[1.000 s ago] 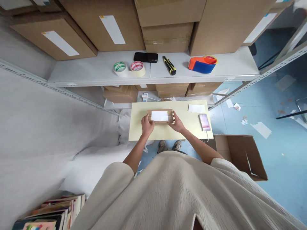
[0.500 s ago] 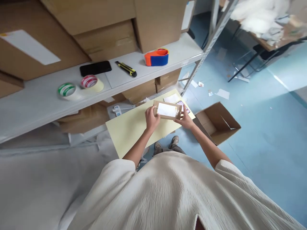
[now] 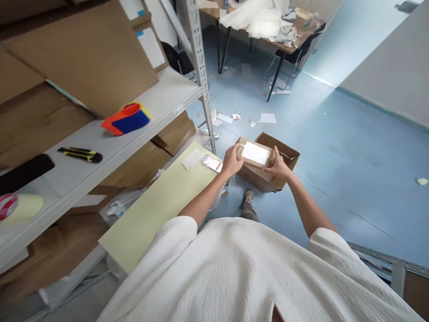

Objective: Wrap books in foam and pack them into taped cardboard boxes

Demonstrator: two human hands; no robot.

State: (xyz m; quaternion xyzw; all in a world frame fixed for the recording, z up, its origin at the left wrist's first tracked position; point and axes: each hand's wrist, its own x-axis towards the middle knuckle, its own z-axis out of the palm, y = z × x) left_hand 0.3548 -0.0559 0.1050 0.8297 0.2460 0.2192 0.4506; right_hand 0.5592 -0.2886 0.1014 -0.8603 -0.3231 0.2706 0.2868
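Note:
A small cardboard box [image 3: 254, 163] with a white label [image 3: 255, 152] on top and clear tape at its ends is held between my two hands. My left hand [image 3: 232, 161] grips its left end, and my right hand [image 3: 279, 165] grips the right end with the thumb along the near side. Below and behind it, a larger open carton [image 3: 258, 180] stands on the floor, partly hidden by the small box and my hands. To the left, a phone [image 3: 214, 164] and a white sheet of paper [image 3: 192, 159] lie on the pale yellow tabletop [image 3: 161, 192].
On the grey shelf [image 3: 174, 91] at left are an orange and blue tape dispenser [image 3: 129, 120], a yellow-black utility knife [image 3: 80, 154], a black phone [image 3: 27, 172] and a tape roll [image 3: 23, 207]. Paper scraps [image 3: 268, 118] litter the blue floor. A cluttered table [image 3: 278, 44] stands beyond.
My body and view have turned right. Both hands have carried the small box from above the yellow tabletop to above the open carton on the floor.

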